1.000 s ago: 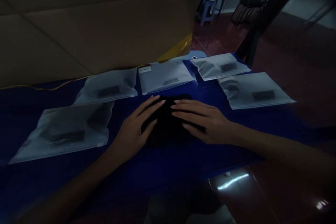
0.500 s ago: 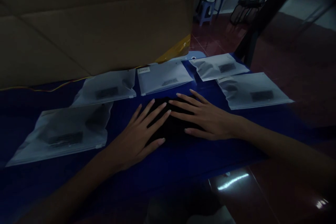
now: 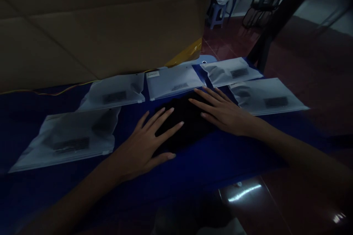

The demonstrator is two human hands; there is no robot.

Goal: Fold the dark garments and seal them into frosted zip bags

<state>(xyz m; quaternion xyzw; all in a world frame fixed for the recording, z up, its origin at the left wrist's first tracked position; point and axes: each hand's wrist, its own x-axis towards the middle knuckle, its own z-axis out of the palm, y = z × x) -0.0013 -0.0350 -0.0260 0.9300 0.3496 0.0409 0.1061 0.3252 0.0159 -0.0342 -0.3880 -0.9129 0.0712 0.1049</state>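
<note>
Spreading wider apart than a moment ago, our left hand (image 3: 140, 148) and right hand (image 3: 227, 116) rest open-fingered on the black thing (image 3: 191, 126) in the frame's middle; we seem to be smoothing it.

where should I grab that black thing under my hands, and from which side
Probably by the near edge of the black item, coming from your own side: it appears to lie low on the blue surface, and that edge shows bare between your left hand and right hand. Its thickness is unclear.
</note>
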